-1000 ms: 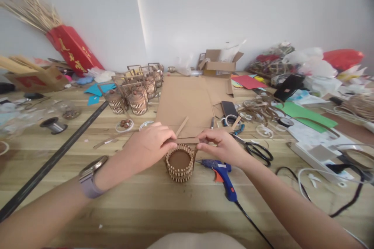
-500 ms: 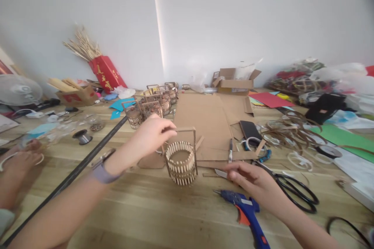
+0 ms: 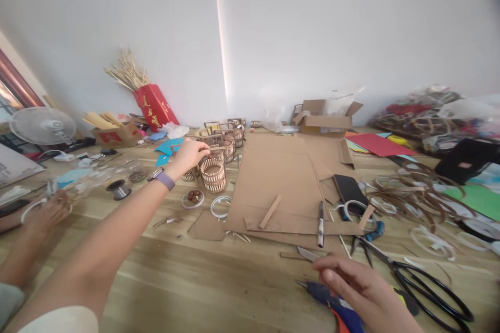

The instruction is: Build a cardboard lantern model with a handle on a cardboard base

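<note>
My left hand (image 3: 188,155) reaches far forward and pinches the thin handle of a small slatted wooden basket (image 3: 213,173), which sits by a group of similar baskets (image 3: 228,141). A watch with a purple strap is on that wrist. My right hand (image 3: 359,287) rests low at the near right, fingers curled loosely over a blue glue gun (image 3: 328,301); whether it grips the gun is unclear.
A large cardboard sheet (image 3: 281,177) with loose strips lies in the middle. Black scissors (image 3: 425,289), a pen (image 3: 320,222), a phone (image 3: 348,187) and coiled strips (image 3: 410,192) are at the right. Another person's hand (image 3: 42,213) rests at the left edge. A black rod lies near a wire spool (image 3: 117,189).
My left hand carried the basket from in front of me out to the group of baskets at the far left. My right hand let go and dropped onto the glue gun. The view swung left.
</note>
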Motion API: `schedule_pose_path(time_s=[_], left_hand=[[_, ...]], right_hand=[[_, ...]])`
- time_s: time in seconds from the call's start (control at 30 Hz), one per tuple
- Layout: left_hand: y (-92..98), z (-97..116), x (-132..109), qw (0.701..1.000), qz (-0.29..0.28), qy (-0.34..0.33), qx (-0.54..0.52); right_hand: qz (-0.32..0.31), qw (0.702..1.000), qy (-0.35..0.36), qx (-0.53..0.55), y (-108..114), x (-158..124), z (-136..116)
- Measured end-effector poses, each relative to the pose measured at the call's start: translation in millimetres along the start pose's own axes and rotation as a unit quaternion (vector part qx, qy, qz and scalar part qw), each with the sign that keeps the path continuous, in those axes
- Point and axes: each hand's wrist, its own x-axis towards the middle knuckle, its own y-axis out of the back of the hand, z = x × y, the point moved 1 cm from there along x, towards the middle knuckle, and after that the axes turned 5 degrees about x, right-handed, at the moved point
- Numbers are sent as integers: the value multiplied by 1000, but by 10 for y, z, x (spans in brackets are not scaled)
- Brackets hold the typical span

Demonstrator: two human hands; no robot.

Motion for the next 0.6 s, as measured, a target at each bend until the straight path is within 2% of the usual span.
schedule_pose_path(time_s=[0.27, 0.4, 0.5, 0.6], left_hand=[[-63, -162, 57, 1000, 9, -11, -14], [-49, -177, 6, 1000, 4, -9, -14], [-50, -153, -25, 1000, -11, -14, -14], [-58, -128, -45, 1000, -22, -20, -10]], right_hand=[[-14, 1000, -2, -8, -8, -83, 111], [-44, 999, 9, -29, -63, -37, 20], [-97, 989, 72, -82, -263, 158, -178], [-190, 951, 168, -179, -663, 531, -388]])
